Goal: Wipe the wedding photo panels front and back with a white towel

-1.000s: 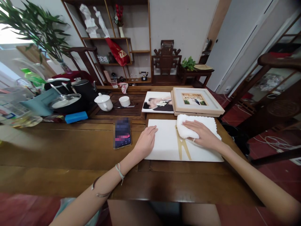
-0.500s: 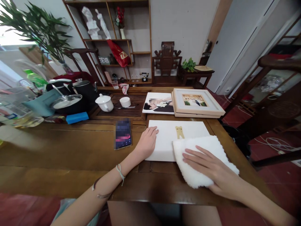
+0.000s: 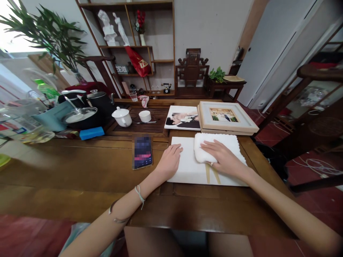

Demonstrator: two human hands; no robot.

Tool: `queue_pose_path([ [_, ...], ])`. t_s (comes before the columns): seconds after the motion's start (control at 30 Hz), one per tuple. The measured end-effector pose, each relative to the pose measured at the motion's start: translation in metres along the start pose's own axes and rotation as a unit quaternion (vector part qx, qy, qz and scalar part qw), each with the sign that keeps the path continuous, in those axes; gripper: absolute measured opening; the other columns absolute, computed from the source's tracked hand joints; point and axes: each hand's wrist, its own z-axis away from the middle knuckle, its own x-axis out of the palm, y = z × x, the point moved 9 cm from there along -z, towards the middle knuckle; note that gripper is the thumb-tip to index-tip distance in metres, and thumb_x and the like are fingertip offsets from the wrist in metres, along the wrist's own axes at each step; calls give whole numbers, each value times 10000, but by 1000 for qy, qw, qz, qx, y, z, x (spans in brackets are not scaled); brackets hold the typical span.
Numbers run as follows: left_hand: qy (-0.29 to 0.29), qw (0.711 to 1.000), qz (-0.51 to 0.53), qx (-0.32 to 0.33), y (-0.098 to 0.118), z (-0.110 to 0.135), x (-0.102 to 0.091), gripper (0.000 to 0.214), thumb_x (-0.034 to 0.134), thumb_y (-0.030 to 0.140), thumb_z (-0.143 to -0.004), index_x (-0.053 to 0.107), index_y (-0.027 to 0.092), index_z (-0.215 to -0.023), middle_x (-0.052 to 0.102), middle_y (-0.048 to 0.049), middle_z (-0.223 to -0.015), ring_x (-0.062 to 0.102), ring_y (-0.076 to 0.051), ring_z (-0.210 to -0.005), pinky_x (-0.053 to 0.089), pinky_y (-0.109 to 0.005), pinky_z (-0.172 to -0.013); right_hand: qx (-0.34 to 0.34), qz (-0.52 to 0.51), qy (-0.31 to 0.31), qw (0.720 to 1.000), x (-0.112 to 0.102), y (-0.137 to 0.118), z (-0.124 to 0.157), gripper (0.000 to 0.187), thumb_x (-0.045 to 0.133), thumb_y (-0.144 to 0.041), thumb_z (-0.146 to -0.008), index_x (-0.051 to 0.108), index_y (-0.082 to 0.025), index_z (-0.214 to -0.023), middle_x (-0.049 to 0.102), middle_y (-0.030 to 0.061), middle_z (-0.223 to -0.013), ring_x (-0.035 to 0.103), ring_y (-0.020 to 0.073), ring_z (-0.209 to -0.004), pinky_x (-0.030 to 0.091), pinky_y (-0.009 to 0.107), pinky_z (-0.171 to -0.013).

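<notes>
A thin white rectangular board [image 3: 187,173] lies on the table in front of me. My left hand [image 3: 170,160] rests open on its left edge, fingers flat and pointing forward. My right hand [image 3: 225,157] is on a fluffy white towel [image 3: 199,153], keeping it pressed against the board. The fingers lie stretched over the towel, while the thumb sits at its near edge. Below the towel, two tan strips of a figure [image 3: 208,174] show on the board; the rest of that figure is covered.
A phone [image 3: 143,152] lies left of the board. Behind it are a photo panel [image 3: 183,123] and a framed picture [image 3: 248,121]. A lidded white bowl [image 3: 122,117], a small white cup [image 3: 145,116], a blue block [image 3: 92,133] and a black kettle [image 3: 100,101] stand further left.
My right hand has slid the towel forward and left across the board. It now covers the figure's upper part and uncovers the lower strips. My left hand stays in place.
</notes>
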Motion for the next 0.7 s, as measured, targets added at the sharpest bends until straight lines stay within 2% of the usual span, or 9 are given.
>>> queue_pose_path([
  [0.1, -7, 1000, -5, -2, 1, 0, 1, 324, 364, 107, -919, 551, 113, -1184, 538, -157, -1308, 459, -267, -1241, 406, -466, -1027, -30, 5, -41, 999, 1, -37, 25, 788, 501, -58, -593, 472, -168, -1373, 494, 116, -1417, 352, 270, -1369, 200, 547, -1145],
  [0.2, -9, 1000, -7, -2, 1, 0, 0, 330, 370, 99, -913, 547, 115, -1192, 533, -155, -1317, 459, -266, -1244, 407, -458, -1027, -59, -14, -81, 995, 2, -75, 52, 849, 512, -56, -563, 434, -159, -1402, 443, 119, -1456, 297, 278, -1395, 164, 537, -1162],
  [0.3, -7, 1000, -5, -3, 1, 0, 0, 333, 377, 100, -909, 548, 134, -1193, 535, -150, -1315, 468, -263, -1238, 415, -463, -1019, -60, -38, -100, 992, 1, -95, 65, 863, 530, -65, -573, 416, -192, -1418, 414, 92, -1479, 283, 274, -1401, 177, 512, -1168],
  [0.37, -8, 1000, -6, -3, 0, 0, 1, 333, 378, 99, -908, 548, 135, -1193, 536, -151, -1314, 468, -264, -1238, 417, -466, -1015, -44, -44, -99, 993, 2, -92, 61, 850, 536, -72, -583, 425, -205, -1415, 432, 79, -1469, 316, 267, -1387, 205, 494, -1164],
  [0.43, -9, 1000, -7, -2, 0, 0, 1, 335, 375, 97, -910, 544, 134, -1197, 536, -151, -1313, 465, -264, -1242, 418, -467, -1013, -27, -40, -85, 995, 2, -78, 48, 818, 531, -74, -595, 450, -210, -1398, 465, 72, -1447, 354, 254, -1368, 235, 485, -1154],
  [0.6, -13, 1000, -2, -2, 1, 0, 1, 324, 372, 104, -920, 541, 117, -1197, 534, -161, -1314, 456, -272, -1243, 411, -476, -1018, 12, 13, -39, 999, 6, -25, -6, 614, 542, -135, -720, 522, -168, -1333, 522, 122, -1390, 426, 270, -1322, 293, 508, -1113],
  [0.7, -3, 1000, 20, -3, -1, 0, -1, 313, 374, 104, -920, 550, 109, -1178, 542, -164, -1301, 457, -274, -1242, 402, -481, -1034, 37, 41, -31, 998, 7, -5, -35, 528, 539, -174, -780, 541, -128, -1306, 536, 152, -1369, 442, 298, -1307, 315, 516, -1094],
])
